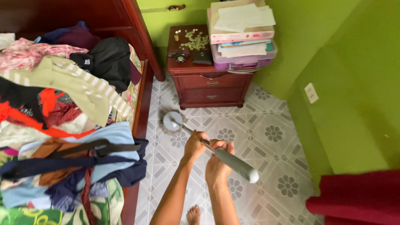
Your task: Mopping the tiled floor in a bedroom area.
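From the head view, your left hand [195, 146] and right hand [217, 164] are both closed around the mop handle [231, 161], left further down it. Its long axis slants from near you, right, to the mop head [172, 121] ahead-left on the tiled floor [266, 137], between bed [139, 121] and nightstand [208, 79].

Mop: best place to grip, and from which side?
Grip the grey handle near its upper end, from above, as now: left hand lower on the shaft, right hand just behind it, both wrapped round. The shaft slants down and away to the round mop head on the tiled floor, so two spaced hands probably steer it best.
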